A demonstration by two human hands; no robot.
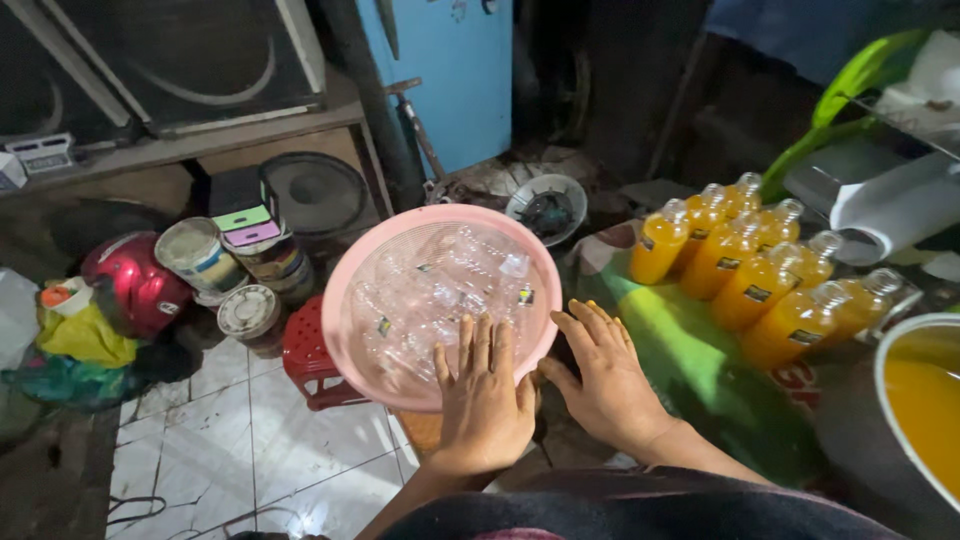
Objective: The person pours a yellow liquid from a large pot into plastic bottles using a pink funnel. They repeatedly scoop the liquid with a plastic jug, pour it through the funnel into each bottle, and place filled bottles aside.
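The pink basin (345,275) serves as the reference landmark. It is round, rests on a red plastic stool (305,360), and holds a heap of empty clear plastic bottles (440,290).

Far left of the basin, a red helmet (135,285) lies on the floor next to a yellow bag (85,335). Between the helmet and the basin stands a cluster of round tins (200,255), one carrying a small stack of coloured boxes (245,215). Below and left of the basin, a white tiled floor (250,450) is visible.

At the basin's near rim, the left hand (485,400) lies palm down. Its fingers (475,350) are extended and flat, reaching over the rim and resting on the bottles; they grip nothing.

Just right of the basin, the right hand (605,385) lies palm down, touching the outer rim with the thumb side. Its fingers (595,325) are spread and open, holding nothing, and rest on a green cloth (680,350).

Behind the basin, a small white bowl (548,208) sits on the floor in front of a blue panel (450,80).

Right of the basin, a group of clear bottles filled with orange liquid (755,270) stands upright on the green cloth, in close rows and well apart from both hands. Farther right, at the frame edge, a large white-rimmed pot of orange liquid (925,400) is partly in view.
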